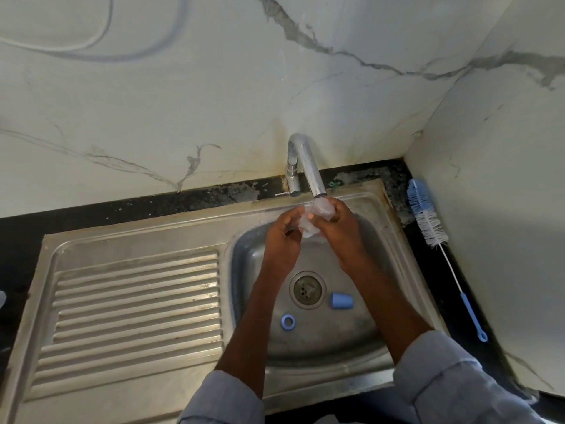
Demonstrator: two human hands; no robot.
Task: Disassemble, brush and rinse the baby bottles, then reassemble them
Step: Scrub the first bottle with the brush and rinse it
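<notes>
Both hands are under the chrome tap, over the steel sink. My right hand grips a clear bottle body right below the spout. My left hand holds the bottle's lower end with curled fingers. Whether water runs is hard to tell. On the sink floor lie a blue cap on its side, right of the drain, and a blue screw ring left of the drain. A blue and white bottle brush lies on the dark counter to the right of the sink.
A ribbed steel drainboard stretches left of the basin. Marble-patterned walls stand behind and close on the right. A black counter strip runs along the back. A pale object peeks in at the far left edge.
</notes>
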